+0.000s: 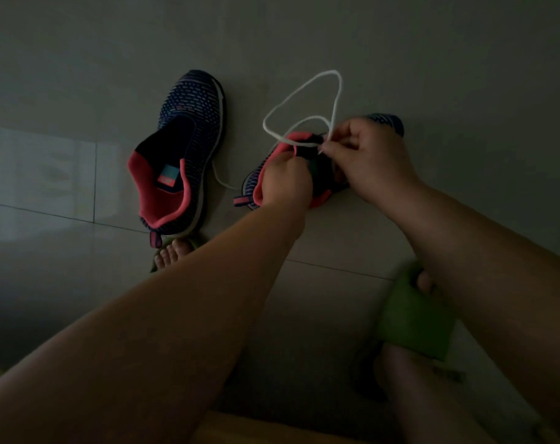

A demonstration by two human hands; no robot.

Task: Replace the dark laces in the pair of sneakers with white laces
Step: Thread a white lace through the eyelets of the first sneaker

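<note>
Bare forearms, no sleeves; green slippers (411,318).

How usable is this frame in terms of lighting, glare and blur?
Head view: dim and underexposed, yet the white lace stands out clearly; pale glare lies on the floor tiles at left; wide-angle stretch enlarges both forearms near the bottom; the green slipper is soft and blurred; the left hand and right hand at the sneaker are readable but murky.

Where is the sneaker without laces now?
In the head view, the dark knit sneaker with coral lining lies on the tiled floor, left of both hands.
</note>
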